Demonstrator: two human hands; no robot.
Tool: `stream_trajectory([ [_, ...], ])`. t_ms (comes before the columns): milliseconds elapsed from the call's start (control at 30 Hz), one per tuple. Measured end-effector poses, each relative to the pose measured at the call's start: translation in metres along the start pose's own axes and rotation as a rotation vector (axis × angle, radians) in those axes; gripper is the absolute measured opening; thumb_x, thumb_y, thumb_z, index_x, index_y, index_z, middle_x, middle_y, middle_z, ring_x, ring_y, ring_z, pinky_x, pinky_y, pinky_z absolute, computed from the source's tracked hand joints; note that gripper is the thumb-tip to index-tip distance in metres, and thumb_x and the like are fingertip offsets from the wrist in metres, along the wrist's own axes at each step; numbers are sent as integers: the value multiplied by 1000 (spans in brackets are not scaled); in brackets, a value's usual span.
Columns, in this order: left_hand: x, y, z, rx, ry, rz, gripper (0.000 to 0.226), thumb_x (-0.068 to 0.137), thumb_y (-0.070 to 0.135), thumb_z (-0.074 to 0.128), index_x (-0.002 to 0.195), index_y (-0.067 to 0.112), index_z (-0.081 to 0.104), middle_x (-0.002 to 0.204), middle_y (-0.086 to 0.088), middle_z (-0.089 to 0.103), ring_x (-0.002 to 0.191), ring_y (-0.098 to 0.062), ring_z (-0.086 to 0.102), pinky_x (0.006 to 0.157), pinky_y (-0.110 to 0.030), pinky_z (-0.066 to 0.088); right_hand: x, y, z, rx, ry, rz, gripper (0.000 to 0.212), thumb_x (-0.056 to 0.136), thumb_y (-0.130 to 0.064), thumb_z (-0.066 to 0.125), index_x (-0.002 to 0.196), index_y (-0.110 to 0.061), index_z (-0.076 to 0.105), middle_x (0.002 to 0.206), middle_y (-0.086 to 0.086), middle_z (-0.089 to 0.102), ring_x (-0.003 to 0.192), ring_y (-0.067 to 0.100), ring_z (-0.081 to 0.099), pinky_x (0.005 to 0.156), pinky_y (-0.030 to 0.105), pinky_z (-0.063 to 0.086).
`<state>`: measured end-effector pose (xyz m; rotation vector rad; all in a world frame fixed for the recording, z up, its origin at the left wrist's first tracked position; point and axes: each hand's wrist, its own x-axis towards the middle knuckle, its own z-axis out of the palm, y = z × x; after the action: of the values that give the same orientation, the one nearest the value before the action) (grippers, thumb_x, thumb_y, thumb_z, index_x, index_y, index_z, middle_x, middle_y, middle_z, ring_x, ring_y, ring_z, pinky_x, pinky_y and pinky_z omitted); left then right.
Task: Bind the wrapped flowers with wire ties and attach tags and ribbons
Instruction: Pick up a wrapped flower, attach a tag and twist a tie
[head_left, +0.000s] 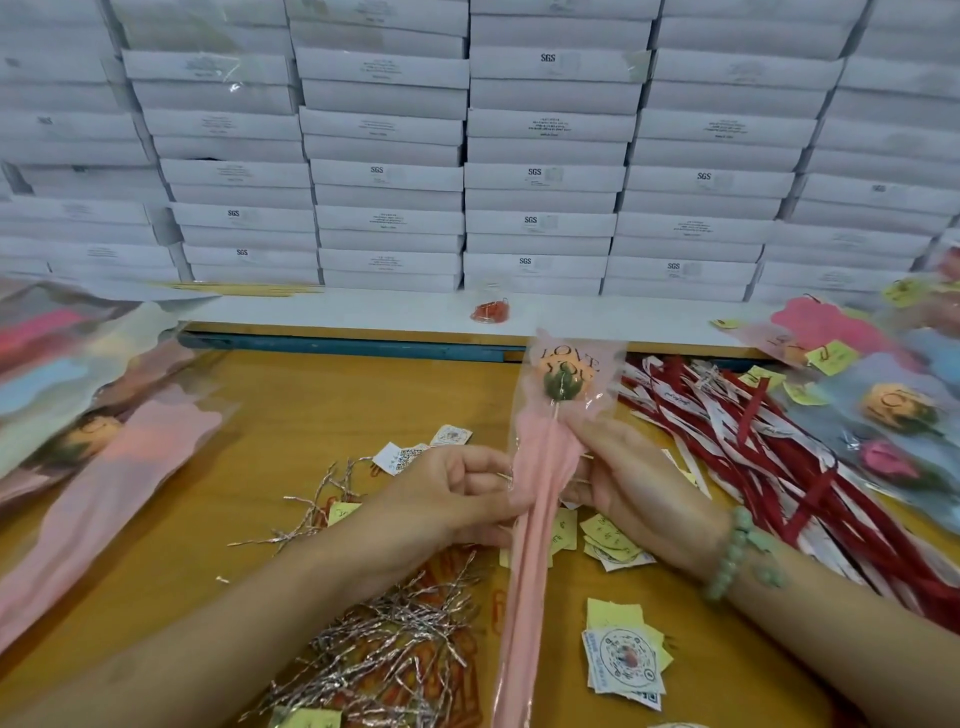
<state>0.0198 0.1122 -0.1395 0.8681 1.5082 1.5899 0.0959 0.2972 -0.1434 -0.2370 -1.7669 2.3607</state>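
Hands meet at the middle of the head view. The left hand (457, 499) pinches the flower (540, 467) by its pink wrap just below the bloom, fingers curled in. The right hand (623, 478) grips the same neck from the other side, fingers curled behind it. The flower stands nearly upright over the table (260, 415), bloom away from the person, tail reaching toward the lower edge. Thin pale ends stick out on both sides of the wrap between the hands; these look like a tie being wound, though I cannot tell for sure.

To bind well, I judge the wrap should stay gathered tight below the bloom while the ends are twisted close, so nothing slips down the stem.

Loose ties (395, 654) lie heaped under the left forearm. Tags (623, 660) are scattered near the right wrist, and ribbons (779, 447) are piled at right beside finished flowers (898, 410). Unbound wraps (104, 457) wait at left. Stacked boxes (545, 176) wall off the back. The tie heap could snag the wrap's tail.
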Motion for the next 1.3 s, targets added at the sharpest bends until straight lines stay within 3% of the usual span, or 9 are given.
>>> stream_trajectory([
  [100,0,-3,-2,-62,22,5,27,77,9,75,104,7,72,99,-15,74,87,-21,73,70,-25,60,-2,-1,-2,4,-72,-26,28,85,-37,55,81,-14,71,74,15,53,65,22,50,50,22,39],
  [167,1,-5,-2,-104,48,36,28,76,7,75,103,7,72,98,-15,74,86,-22,72,70,-27,60,-3,-1,-3,49,-128,-8,30,85,-35,55,92,-9,68,71,3,59,54,9,51,44,16,39],
  [300,2,-6,-3,-155,109,112,40,75,8,75,112,0,64,100,-16,74,83,-20,73,69,-27,60,-7,0,-4,36,-282,40,34,84,-23,67,109,-1,57,79,2,65,56,6,54,45,14,42],
  [500,6,-8,-3,-172,214,115,45,60,14,82,99,0,65,92,-17,74,72,-18,71,57,-21,56,-8,7,-3,10,-313,65,21,81,-5,64,101,-1,60,82,9,66,66,9,64,52,17,52],
  [733,4,-11,-8,-247,111,111,29,81,6,68,109,1,71,107,-22,71,90,-24,73,75,-27,59,-8,8,-2,-2,-311,49,28,86,-7,59,113,1,58,83,6,65,67,8,61,53,17,50],
  [933,5,-13,-9,-202,32,130,35,84,8,69,119,4,68,117,-22,66,97,-27,69,86,-33,58,-9,8,0,-29,-322,48,34,87,-8,59,118,6,54,84,8,62,70,10,62,54,18,52],
  [1133,7,-15,-11,-199,55,99,45,72,11,78,116,7,69,106,-16,70,89,-21,70,73,-24,57,-14,6,5,-112,-316,21,29,86,-11,61,111,4,58,84,8,63,70,9,61,53,19,51],
  [1233,8,-17,-12,-198,66,89,48,74,6,78,120,4,64,108,-16,68,90,-21,68,74,-24,57,-15,5,8,-154,-280,11,35,83,-12,62,109,10,56,80,9,63,68,9,61,51,19,51],
  [1300,9,-18,-12,-195,65,89,48,76,3,74,122,2,62,110,-17,66,88,-20,68,72,-23,56,-17,4,11,-178,-249,-2,26,81,-13,64,98,6,59,76,8,62,65,9,60,50,19,50],
])
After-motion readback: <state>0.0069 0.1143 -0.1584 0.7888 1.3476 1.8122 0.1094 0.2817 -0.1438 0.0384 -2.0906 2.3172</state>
